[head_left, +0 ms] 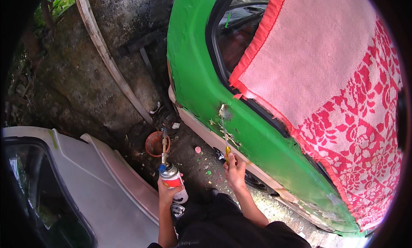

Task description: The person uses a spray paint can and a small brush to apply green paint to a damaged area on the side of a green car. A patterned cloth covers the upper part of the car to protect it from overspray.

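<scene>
My left hand [165, 192] is closed around the canister of a gas blowtorch [171, 171], its brass nozzle pointing away from me beside the green car. Whether a flame burns at its tip, I cannot tell. In my right hand [235, 171] is a screwdriver [225, 134] with a yellow handle and a long thin shaft. Its far end reaches a greyish, scraped patch [228, 115] on the panel of the green car [193, 72], with whitish material at the tip. Peeled, flaking paint [233, 139] shows below that patch.
A pink-and-red floral towel [317, 54] drapes over the green car's window and side. To the left stands a grey car [103, 188]. On the littered ground are a terracotta pot [153, 144] and a pink round object [198, 149]. A long curved strip [109, 59] leans on the wall.
</scene>
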The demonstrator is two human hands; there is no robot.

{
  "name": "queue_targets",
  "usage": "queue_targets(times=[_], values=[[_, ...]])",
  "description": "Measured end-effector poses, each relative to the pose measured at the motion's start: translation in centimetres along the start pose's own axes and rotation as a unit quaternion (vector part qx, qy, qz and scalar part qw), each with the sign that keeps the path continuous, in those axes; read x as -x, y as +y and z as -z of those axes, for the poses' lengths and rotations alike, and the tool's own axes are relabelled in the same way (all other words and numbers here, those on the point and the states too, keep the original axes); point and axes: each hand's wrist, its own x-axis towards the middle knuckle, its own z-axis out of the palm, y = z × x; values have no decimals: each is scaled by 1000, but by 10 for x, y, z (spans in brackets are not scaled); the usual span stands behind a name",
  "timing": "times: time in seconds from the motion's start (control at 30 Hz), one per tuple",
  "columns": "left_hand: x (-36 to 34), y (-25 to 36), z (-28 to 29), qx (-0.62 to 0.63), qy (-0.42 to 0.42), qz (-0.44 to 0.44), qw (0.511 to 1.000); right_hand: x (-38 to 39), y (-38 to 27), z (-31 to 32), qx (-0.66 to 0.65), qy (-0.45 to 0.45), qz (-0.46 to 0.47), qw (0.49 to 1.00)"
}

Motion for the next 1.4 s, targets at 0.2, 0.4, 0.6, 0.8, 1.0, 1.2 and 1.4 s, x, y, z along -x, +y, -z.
queue_targets(times=[0.2, 0.4, 0.6, 0.8, 1.0, 1.2, 1.4], values=[[4, -1, -1, -4, 16, -11, 1000, 11, 0, 10, 6, 21, -5, 1000], [4, -3, 3, 4, -9, -8, 1000, 9, 2, -3, -22, 29, -9, 999], [4, -4, 7, -4, -11, 5, 1000, 1, 13, -15, -38, 16, 2, 999], [-1, 2, 9, 6, -17, 4, 1000, 5, 9, -7, -43, 24, -6, 999], [-7, 1, 15, -25, -16, -6, 1000, 7, 3, 8, -36, 11, -11, 999], [-8, 3, 14, -13, -23, 4, 1000, 5, 5, 13, -42, 16, 1, 999], [-9, 0, 10, -9, -42, 2, 999, 5, 6, 7, -39, 14, -10, 999]])
